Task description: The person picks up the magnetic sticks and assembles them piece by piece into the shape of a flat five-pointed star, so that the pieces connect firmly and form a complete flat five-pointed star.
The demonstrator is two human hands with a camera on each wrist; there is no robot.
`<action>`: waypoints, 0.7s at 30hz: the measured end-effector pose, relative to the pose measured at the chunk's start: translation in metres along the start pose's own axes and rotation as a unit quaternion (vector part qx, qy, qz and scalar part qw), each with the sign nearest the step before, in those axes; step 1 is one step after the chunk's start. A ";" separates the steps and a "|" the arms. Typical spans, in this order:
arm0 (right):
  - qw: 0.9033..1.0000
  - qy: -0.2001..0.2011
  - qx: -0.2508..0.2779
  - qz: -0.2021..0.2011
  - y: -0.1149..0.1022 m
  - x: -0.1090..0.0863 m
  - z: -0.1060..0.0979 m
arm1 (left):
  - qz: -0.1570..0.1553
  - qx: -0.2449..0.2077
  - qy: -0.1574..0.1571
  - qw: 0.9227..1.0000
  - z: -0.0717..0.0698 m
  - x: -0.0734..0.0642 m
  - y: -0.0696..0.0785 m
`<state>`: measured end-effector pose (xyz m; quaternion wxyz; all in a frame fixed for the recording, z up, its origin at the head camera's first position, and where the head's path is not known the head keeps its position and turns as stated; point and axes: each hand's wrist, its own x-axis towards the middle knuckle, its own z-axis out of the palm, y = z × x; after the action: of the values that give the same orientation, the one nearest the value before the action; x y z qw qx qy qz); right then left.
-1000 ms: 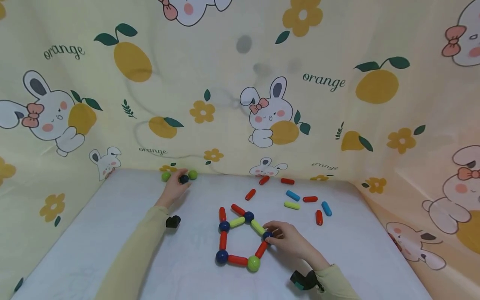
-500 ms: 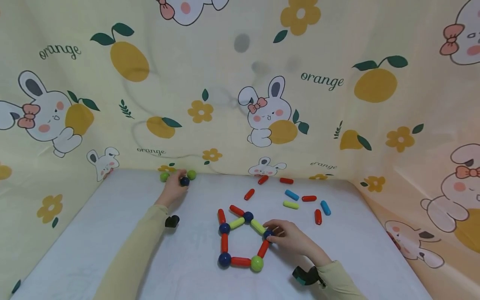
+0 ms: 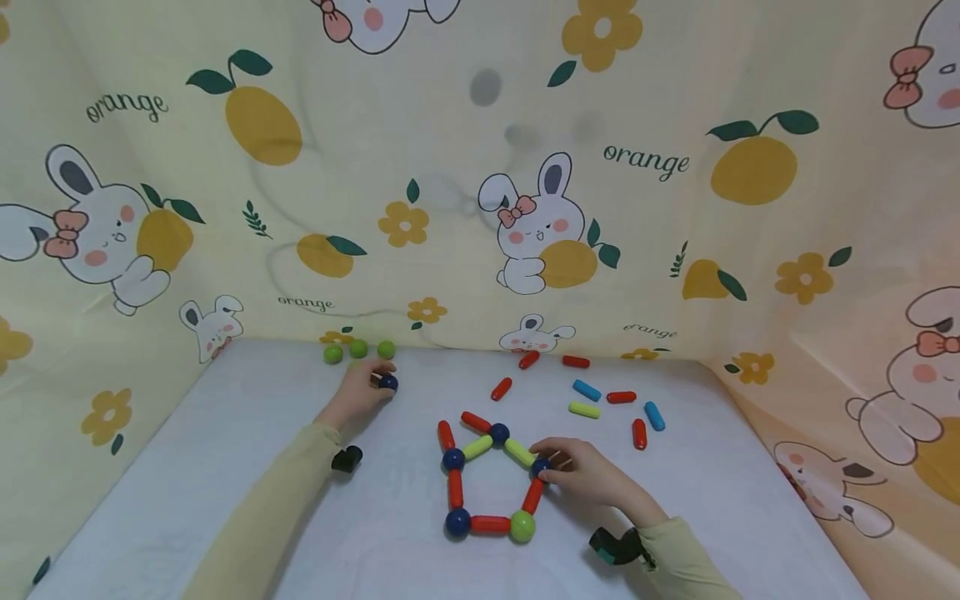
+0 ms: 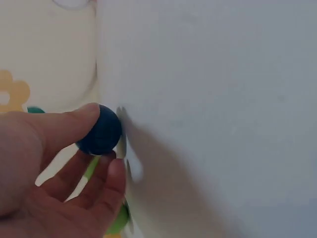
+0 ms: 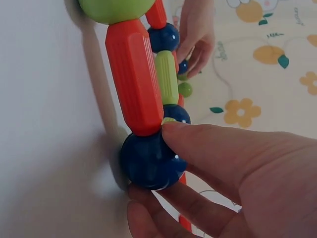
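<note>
My left hand [image 3: 358, 392] pinches a dark blue ball [image 4: 101, 131] between thumb and fingers, at the back left of the table. Behind it stand several light green balls [image 3: 358, 348]. At the middle right, my right hand [image 3: 581, 472] grips another dark blue ball [image 5: 151, 161], one corner of a five-sided ring of rods and balls. Red rods [image 3: 491, 525] and light green rods [image 3: 477, 447] join the ring's blue balls [image 3: 457, 522] and one green ball [image 3: 522, 526]. Two red rods [image 3: 446, 435] stick outward from its upper blue balls.
Loose rods lie at the back right: several red ones [image 3: 621, 397], two blue ones [image 3: 654, 416] and a light green one [image 3: 584, 410]. A printed cloth [image 3: 450, 275] with rabbits and oranges hangs behind the white table [image 3: 390, 542].
My left hand has moved toward me and slightly right, carrying the blue ball away from the green balls. The ring has shifted a little right, with my right hand still on its corner.
</note>
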<state>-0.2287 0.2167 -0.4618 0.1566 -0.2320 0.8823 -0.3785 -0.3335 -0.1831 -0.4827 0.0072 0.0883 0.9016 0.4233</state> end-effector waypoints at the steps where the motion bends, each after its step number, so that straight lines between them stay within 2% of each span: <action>1: 1.000 -0.001 0.000 0.000 0.001 0.000 0.000 | -0.004 -0.002 -0.004 1.000 0.002 -0.002 0.003; 5: 1.000 -0.004 0.006 -0.001 0.001 0.000 -0.002 | -0.017 -0.016 -0.027 0.999 0.010 -0.010 0.015; 13: 1.000 -0.003 0.012 0.002 0.001 0.000 -0.002 | -0.059 -0.098 -0.069 0.991 0.035 -0.016 0.035; 21: 1.000 -0.004 0.015 0.006 0.002 0.000 -0.001 | -0.112 -0.204 -0.093 0.968 0.051 -0.022 0.049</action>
<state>-0.2295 0.2189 -0.4630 0.1662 -0.2262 0.8770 -0.3900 -0.3000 -0.1174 -0.4793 0.1568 0.0222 0.7960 0.5843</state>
